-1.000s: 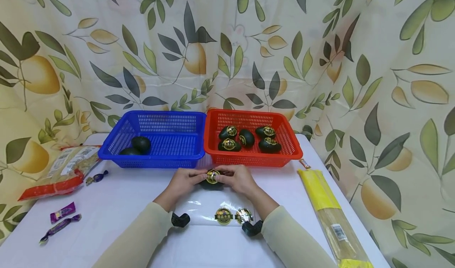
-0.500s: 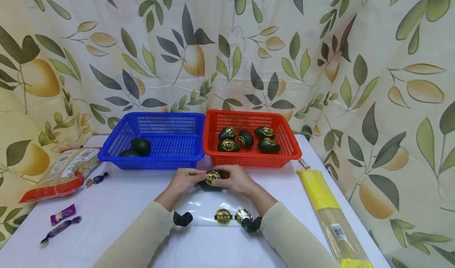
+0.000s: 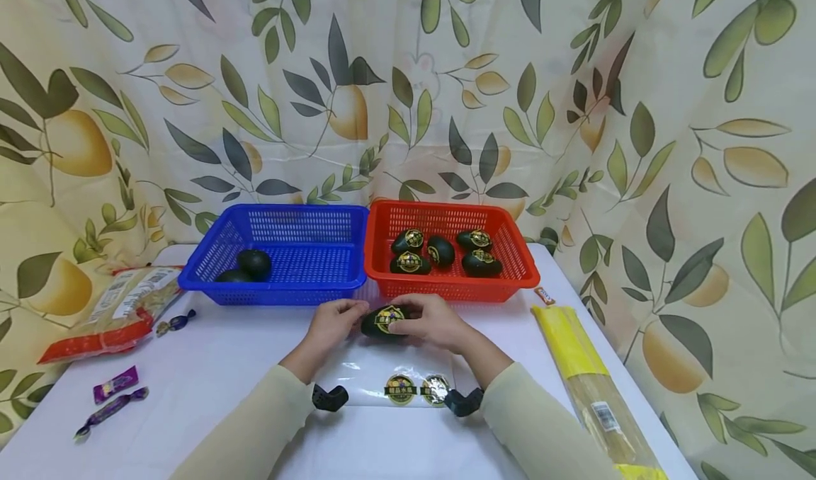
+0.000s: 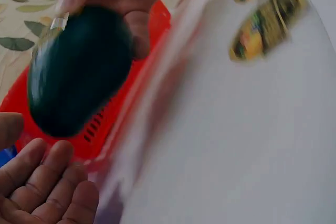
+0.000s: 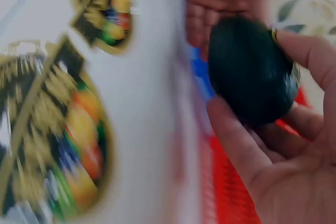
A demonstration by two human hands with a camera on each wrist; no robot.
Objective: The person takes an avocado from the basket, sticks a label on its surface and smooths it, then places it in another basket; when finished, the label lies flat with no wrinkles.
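**Dark avocado held in front of the red basket**

Near the front wall of the red basket [image 3: 452, 253], the right hand [image 3: 433, 322] grasped a dark avocado [image 3: 384, 321] with its fingers curled around it. A round gold label was on the side of the fruit that faced the head camera. The left hand [image 3: 333, 324] was just beside the fruit on the left; in the left wrist view its fingers [image 4: 47, 182] were relaxed and apart from the avocado [image 4: 76, 72], holding nothing.

On the white table [image 3: 210, 367], near the person, lay a clear sheet [image 3: 382, 381] with two more gold labels [image 3: 417, 388] on it. Five labelled avocados [image 3: 443, 250] were inside the red basket. Left of it, touching it, stood a blue basket [image 3: 287, 253] with two plain dark avocados [image 3: 245, 266] in its left part. A long yellow packet [image 3: 586, 374] lay at the right edge of the table. At the far left were a red and clear bag [image 3: 115, 310] and some purple wrapped candies [image 3: 111, 395].
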